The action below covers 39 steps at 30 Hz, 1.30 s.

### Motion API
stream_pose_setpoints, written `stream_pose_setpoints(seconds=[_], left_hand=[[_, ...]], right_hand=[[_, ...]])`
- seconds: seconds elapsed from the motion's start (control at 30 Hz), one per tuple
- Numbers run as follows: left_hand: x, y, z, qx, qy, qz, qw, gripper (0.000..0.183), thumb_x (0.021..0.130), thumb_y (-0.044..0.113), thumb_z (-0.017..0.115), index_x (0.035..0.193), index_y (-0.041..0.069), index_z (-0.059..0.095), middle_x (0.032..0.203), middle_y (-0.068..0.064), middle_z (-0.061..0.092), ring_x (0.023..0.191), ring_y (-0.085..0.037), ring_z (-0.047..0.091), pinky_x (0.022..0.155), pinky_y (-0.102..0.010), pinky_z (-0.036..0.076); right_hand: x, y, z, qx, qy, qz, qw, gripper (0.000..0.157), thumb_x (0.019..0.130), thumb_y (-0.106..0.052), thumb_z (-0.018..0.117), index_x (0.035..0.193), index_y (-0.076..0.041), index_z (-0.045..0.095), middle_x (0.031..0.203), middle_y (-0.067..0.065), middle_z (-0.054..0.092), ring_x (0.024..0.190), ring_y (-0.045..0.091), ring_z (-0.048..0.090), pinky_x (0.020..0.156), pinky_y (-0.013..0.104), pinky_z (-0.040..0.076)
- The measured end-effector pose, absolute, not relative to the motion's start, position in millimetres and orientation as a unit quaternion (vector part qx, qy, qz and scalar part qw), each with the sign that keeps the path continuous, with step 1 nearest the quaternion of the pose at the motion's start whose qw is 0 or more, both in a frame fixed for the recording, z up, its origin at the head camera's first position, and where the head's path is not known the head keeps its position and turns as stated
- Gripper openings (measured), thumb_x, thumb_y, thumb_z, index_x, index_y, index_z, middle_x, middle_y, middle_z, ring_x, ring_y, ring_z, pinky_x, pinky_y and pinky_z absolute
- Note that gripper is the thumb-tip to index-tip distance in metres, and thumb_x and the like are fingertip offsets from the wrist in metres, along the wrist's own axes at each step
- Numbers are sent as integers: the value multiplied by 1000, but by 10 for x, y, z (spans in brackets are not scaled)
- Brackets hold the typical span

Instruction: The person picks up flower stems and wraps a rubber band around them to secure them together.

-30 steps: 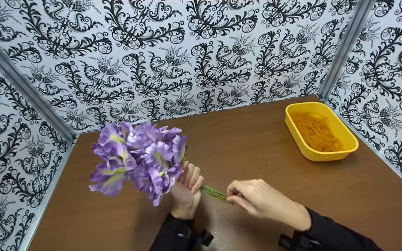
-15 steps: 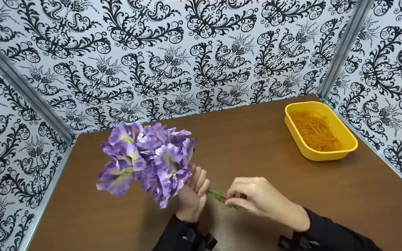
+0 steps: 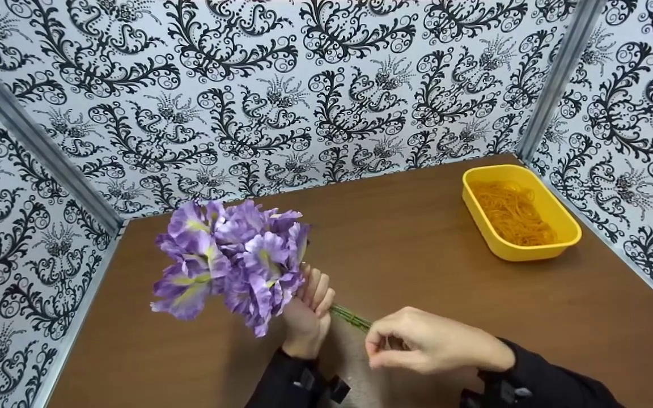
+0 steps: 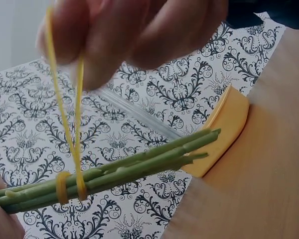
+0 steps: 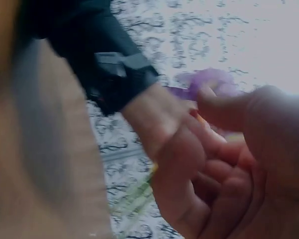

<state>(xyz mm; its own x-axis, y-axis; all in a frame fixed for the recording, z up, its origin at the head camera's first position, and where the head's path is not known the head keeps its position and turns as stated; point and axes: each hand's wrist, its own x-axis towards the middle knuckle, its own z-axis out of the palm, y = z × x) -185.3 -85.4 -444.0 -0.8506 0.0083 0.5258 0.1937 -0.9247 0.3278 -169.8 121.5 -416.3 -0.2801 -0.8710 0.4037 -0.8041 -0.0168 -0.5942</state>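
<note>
A bunch of purple artificial irises (image 3: pixel 236 255) leans to the left in the head view, and my left hand (image 3: pixel 309 314) grips its green stems (image 3: pixel 352 318) just below the blooms. The stem ends stick out to the right. In the left wrist view, a yellow rubber band (image 4: pixel 78 119) is wound around the stems, with two turns side by side. Its free loop stretches upward, pinched in the fingers of my right hand (image 3: pixel 431 343). The right wrist view is blurred, showing that hand's curled fingers (image 5: pixel 179 154) close to the left sleeve.
At the back right of the brown table (image 3: pixel 394 238) stands a yellow plastic tub (image 3: pixel 522 254) holding a heap of orange-yellow rubber bands (image 3: pixel 513 212). Walls with a black-and-white scroll pattern (image 3: pixel 270 113) enclose the table at the back and both sides.
My right hand has come away from the stem ends and turned, drawing the band out. The bouquet has shifted slightly right, then a little back left, in my left hand.
</note>
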Motion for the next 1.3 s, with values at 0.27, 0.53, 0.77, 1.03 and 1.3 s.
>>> stream_pose_setpoints(seconds=[0.27,0.53,0.77,1.03,1.3], left_hand=[[-1856,-811,-4464,-274,-181,-944,38,31,99,22,57,72,14,43,56,5,13,46,-6,8,38,-15,9],[-1767,-778,-4372,-265,-168,-949,-24,46,98,19,51,65,16,18,55,7,14,46,-4,10,38,-13,13],[-1710,-768,-4259,-265,-54,-959,-88,43,95,14,48,65,18,18,54,8,16,46,-4,12,39,-12,16],[-1727,-839,-4233,-241,-8,-970,-32,42,91,11,50,63,17,19,52,8,16,45,-5,14,38,-15,19],[-1796,-978,-4212,-245,9,-968,44,44,92,10,49,62,17,17,52,7,15,44,-5,13,38,-15,17]], right_hand=[[-1848,1307,-4110,-585,690,-424,-44,15,94,0,69,101,-13,68,85,-3,68,63,-2,58,55,8,47],[-2064,1281,-4262,-508,706,-472,-146,22,89,8,71,100,-11,67,81,-3,64,58,1,58,48,12,48],[-2191,1215,-4462,-488,708,-500,-104,15,94,4,67,100,-10,69,81,-2,67,55,3,60,44,16,49],[-2040,923,-4817,-530,694,-475,-109,17,88,10,68,93,-6,66,72,1,67,57,-1,59,50,10,48],[-1548,705,-5003,-457,674,-581,15,6,98,-2,63,94,-6,64,61,11,62,41,1,56,37,15,47]])
